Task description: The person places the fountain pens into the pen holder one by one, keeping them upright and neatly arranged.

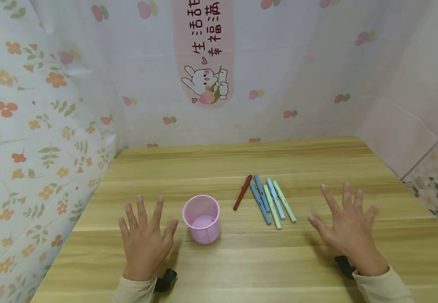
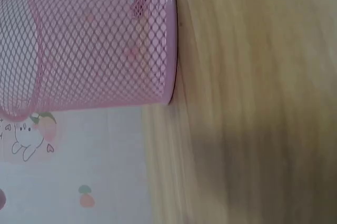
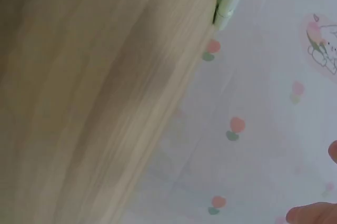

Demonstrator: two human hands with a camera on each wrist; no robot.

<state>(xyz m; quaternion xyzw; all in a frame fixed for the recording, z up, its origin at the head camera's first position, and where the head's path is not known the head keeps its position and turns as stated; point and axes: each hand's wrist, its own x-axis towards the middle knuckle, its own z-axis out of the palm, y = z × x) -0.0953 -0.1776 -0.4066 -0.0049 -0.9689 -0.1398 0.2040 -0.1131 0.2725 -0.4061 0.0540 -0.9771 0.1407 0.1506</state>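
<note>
A pink mesh pen holder [image 1: 204, 233] stands upright on the table, just right of my left hand [image 1: 145, 244]. That hand is spread with straight fingers and holds nothing; its thumb is near the holder but apart from it. In the left wrist view the mesh wall of the pen holder [image 2: 100, 45] fills the upper left. My right hand [image 1: 351, 231], also spread and holding nothing, is right of a group of pens. These are a dark red pen [image 1: 243, 192], two blue pens [image 1: 260, 203], a light blue pen [image 1: 276, 198] and two light green pens [image 1: 284, 201].
The wooden table [image 1: 249, 269] ends at a patterned curtain [image 1: 298, 75] behind, with a floral cloth [image 1: 44, 139] on the left and a pale wall covering [image 1: 412, 97] on the right. Black straps [image 1: 166, 280] sit at both wrists.
</note>
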